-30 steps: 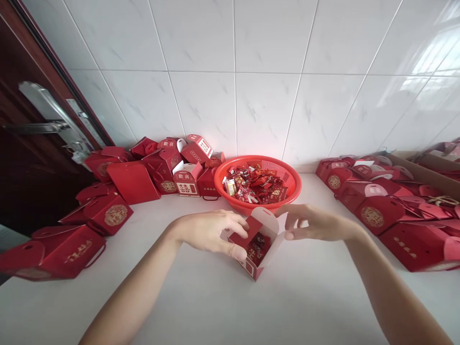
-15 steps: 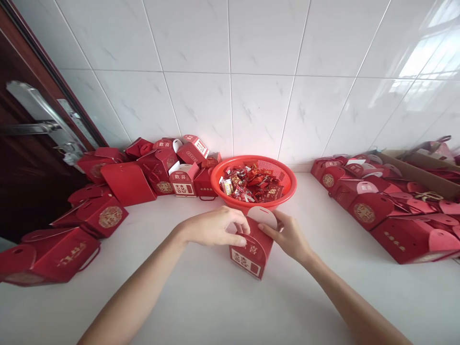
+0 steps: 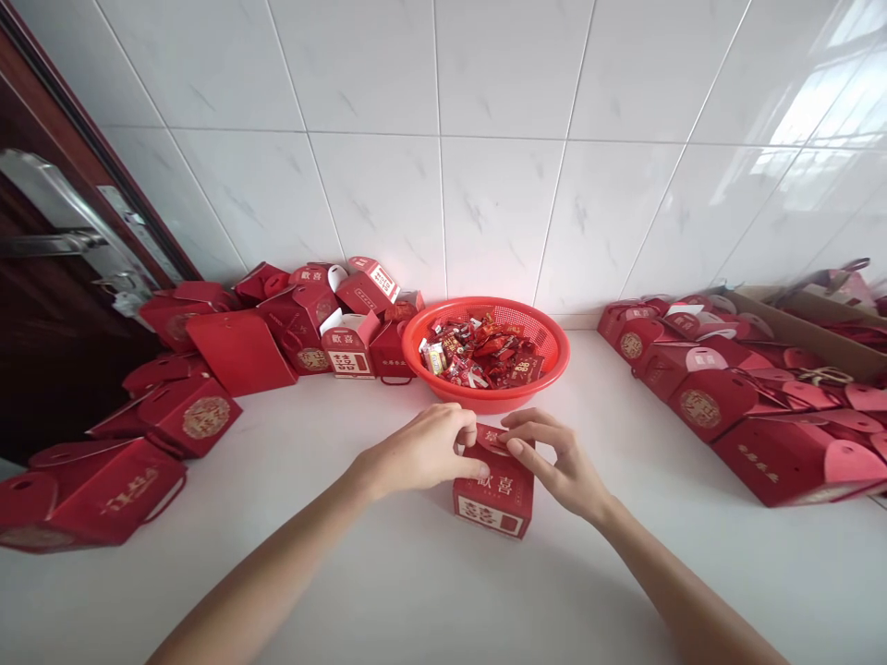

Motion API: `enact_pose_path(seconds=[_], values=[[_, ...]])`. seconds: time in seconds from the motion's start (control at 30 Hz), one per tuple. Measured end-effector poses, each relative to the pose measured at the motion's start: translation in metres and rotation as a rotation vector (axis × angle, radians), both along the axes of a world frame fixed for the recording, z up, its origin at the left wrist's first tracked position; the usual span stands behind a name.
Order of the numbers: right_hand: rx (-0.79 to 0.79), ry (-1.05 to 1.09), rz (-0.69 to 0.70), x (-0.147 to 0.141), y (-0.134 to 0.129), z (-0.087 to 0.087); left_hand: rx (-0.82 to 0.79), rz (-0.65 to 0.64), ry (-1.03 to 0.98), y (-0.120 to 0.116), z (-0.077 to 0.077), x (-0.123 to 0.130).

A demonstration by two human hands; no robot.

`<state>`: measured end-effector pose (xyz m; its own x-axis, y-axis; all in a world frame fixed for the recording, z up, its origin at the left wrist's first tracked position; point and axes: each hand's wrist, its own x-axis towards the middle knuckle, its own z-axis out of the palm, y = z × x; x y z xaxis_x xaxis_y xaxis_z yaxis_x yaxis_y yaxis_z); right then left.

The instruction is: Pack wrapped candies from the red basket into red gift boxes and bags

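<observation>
Head view | appears to be closing red box (image 3: 497, 494) | grips top flaps (image 3: 492, 436) with left hand (image 3: 428, 445) and right hand (image 3: 565, 462) | likely requires interlocking flaps next

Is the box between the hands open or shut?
Shut over the top: the curved flaps of the red box are folded together, hiding its inside. Whether they are fully locked, I cannot tell.

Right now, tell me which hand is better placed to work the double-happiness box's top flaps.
Probably the right: the right hand's fingers reach over the double-happiness box's top flaps, while the left hand sits at its left side.
</observation>
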<state>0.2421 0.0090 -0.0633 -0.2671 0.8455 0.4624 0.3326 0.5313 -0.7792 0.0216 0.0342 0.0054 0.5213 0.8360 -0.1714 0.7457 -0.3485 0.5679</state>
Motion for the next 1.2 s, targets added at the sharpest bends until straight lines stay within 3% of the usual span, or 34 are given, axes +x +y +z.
enact_pose_path(seconds=[0.13,0.3,0.57,0.9,1.2], values=[[0.101,-0.069,0.032,0.001,0.000,-0.002,0.004,0.013,-0.012,-0.002,-0.002,-0.001],[0.191,-0.136,0.037,0.006,0.002,-0.003,-0.039,-0.083,-0.060,0.000,-0.001,-0.001],[0.289,-0.279,0.040,0.010,-0.004,0.006,-0.101,-0.081,-0.088,0.003,-0.001,0.002],[0.235,-0.403,0.014,0.011,-0.010,0.016,-0.029,-0.050,-0.139,-0.013,-0.010,0.011],[0.136,-0.509,0.005,0.002,-0.004,0.030,-0.099,-0.128,-0.058,-0.012,0.001,0.008]])
